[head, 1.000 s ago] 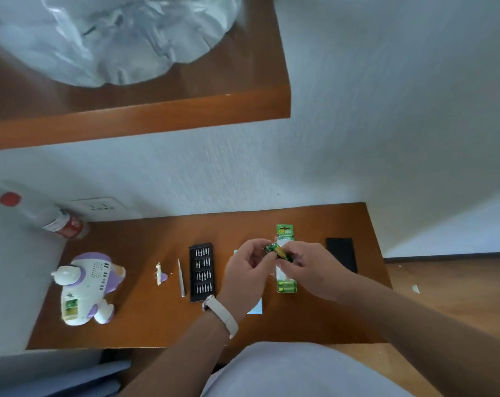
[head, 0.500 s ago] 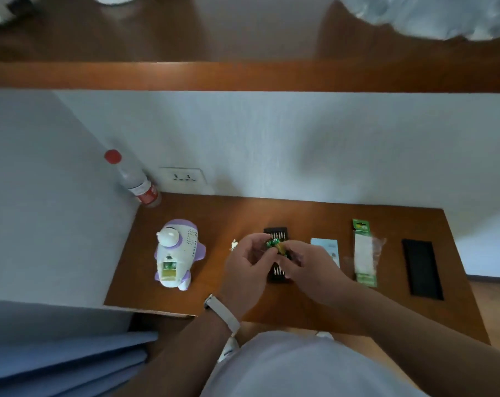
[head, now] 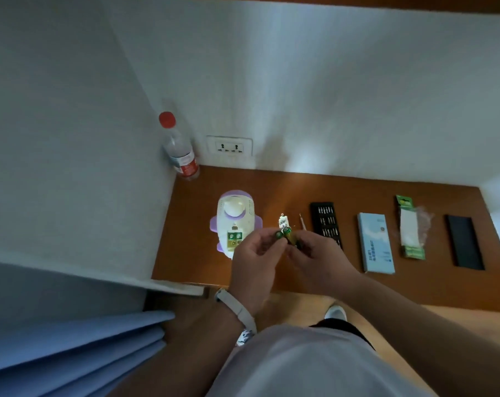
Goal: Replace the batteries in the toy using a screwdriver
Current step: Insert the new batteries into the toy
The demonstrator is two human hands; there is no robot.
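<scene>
A person's left hand (head: 253, 260) and right hand (head: 322, 263) each pinch green batteries (head: 280, 235) between curled fingertips, held together above the wooden table (head: 187, 239). Just to the left, the white-and-purple toy (head: 234, 217) lies on its back with its battery bay uncovered. A screwdriver (head: 302, 222) rests just beyond the hands, with a black bit tray (head: 325, 222) to its right and an opened battery pack (head: 409, 227) farther right.

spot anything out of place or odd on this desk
The toy lies flat with its battery bay open, a small white piece loose beside it, and the battery pack has torn-open plastic. Nothing spilled.
</scene>
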